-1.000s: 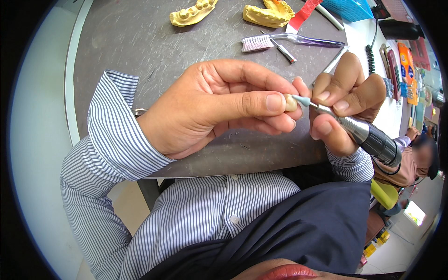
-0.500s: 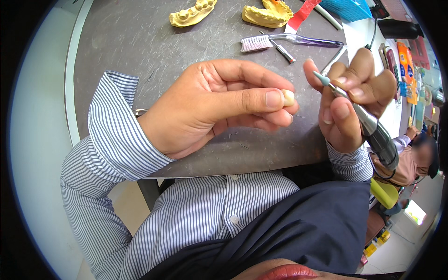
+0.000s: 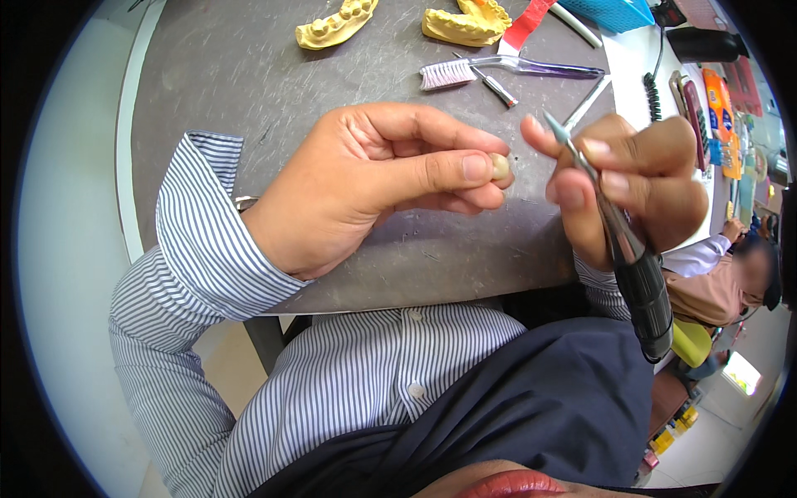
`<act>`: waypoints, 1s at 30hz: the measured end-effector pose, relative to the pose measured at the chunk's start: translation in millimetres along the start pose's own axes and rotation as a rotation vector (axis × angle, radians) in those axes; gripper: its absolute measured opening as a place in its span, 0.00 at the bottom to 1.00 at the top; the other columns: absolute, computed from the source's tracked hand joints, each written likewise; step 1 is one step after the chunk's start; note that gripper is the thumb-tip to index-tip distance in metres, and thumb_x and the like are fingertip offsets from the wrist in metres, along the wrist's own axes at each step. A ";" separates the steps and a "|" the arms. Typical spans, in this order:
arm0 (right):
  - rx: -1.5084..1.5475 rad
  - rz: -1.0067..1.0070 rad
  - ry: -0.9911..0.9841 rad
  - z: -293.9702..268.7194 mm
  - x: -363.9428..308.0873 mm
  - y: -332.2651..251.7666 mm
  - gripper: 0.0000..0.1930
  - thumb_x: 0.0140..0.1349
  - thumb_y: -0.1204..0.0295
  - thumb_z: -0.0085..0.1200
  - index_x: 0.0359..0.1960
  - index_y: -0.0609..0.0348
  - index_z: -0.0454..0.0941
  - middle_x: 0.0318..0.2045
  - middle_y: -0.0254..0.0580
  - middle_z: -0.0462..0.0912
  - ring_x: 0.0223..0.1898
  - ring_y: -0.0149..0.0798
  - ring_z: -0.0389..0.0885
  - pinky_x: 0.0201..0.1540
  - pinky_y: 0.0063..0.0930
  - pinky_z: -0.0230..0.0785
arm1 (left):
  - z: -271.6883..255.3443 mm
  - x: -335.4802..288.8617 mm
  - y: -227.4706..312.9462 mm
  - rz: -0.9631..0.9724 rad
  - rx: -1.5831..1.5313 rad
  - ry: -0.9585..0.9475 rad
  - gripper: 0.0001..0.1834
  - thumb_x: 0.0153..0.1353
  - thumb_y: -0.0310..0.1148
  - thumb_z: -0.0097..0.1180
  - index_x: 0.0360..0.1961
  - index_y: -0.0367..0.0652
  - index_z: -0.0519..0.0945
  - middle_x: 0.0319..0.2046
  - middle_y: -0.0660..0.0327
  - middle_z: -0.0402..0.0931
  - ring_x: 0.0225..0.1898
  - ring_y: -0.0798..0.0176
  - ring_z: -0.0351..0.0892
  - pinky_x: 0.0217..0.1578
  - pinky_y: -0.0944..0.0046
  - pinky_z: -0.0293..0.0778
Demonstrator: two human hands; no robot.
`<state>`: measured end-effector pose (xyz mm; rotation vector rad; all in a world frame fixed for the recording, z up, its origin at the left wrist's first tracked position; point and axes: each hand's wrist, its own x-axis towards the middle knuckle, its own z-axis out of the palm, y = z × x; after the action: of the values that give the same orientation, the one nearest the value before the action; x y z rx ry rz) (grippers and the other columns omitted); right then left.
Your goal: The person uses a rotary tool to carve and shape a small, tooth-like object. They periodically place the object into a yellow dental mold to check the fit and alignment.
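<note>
My left hand (image 3: 374,178) pinches a small cream tooth-shaped piece (image 3: 500,166) between thumb and fingertips above the grey table (image 3: 224,75). My right hand (image 3: 635,178) grips a slim rotary handpiece (image 3: 618,241) like a pen, with a silver shaft, a black rear body and its pointed tip aimed up and left. The tip sits a short gap to the right of the piece, not touching it.
Two yellow dental casts (image 3: 336,25) (image 3: 465,23) lie at the table's far edge, with a toothbrush (image 3: 498,70) and small metal tools (image 3: 496,87) beside them. Coloured tools and a coiled cord (image 3: 652,95) crowd the right side. Another person (image 3: 722,278) sits at right.
My right hand drew the handpiece away from the piece to the right and tilted its tip upward. My left hand kept still with the piece.
</note>
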<state>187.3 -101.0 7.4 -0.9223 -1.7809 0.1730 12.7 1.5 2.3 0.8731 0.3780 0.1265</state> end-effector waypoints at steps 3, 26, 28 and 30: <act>0.045 -0.030 -0.042 9.9 -2.4 2.5 0.17 0.45 0.87 0.54 0.35 0.62 0.63 0.29 0.49 0.66 0.19 0.32 0.72 0.22 0.21 0.71 | -5.0 -1.4 -5.5 0.016 -0.035 0.044 0.10 0.55 0.28 0.50 0.39 0.37 0.74 0.34 0.59 0.75 0.32 0.71 0.75 0.38 0.71 0.72; -0.045 0.205 0.089 -11.6 -6.1 14.7 0.09 0.52 0.86 0.45 0.31 0.61 0.61 0.28 0.40 0.64 0.20 0.26 0.67 0.34 0.38 0.77 | -7.5 1.4 3.2 -0.023 -0.139 -0.003 0.18 0.60 0.35 0.45 0.47 0.34 0.68 0.30 0.64 0.70 0.30 0.76 0.72 0.40 0.75 0.71; -0.037 0.198 0.081 -11.1 -5.2 14.7 0.08 0.52 0.85 0.45 0.31 0.61 0.62 0.28 0.40 0.64 0.20 0.26 0.67 0.33 0.38 0.76 | -8.3 1.2 3.4 -0.016 -0.152 -0.017 0.18 0.60 0.35 0.44 0.47 0.35 0.68 0.30 0.65 0.70 0.30 0.76 0.72 0.40 0.75 0.71; -0.007 0.193 0.099 -8.8 -4.9 15.5 0.08 0.52 0.84 0.46 0.31 0.61 0.62 0.28 0.40 0.64 0.20 0.25 0.67 0.34 0.38 0.76 | -9.3 0.0 3.5 -0.005 -0.150 -0.022 0.18 0.60 0.36 0.44 0.47 0.35 0.68 0.30 0.65 0.70 0.31 0.76 0.72 0.40 0.75 0.70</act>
<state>203.2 -96.2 -0.7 -1.0895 -1.6018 0.2409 9.4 10.5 -0.4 0.7249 0.3455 0.1393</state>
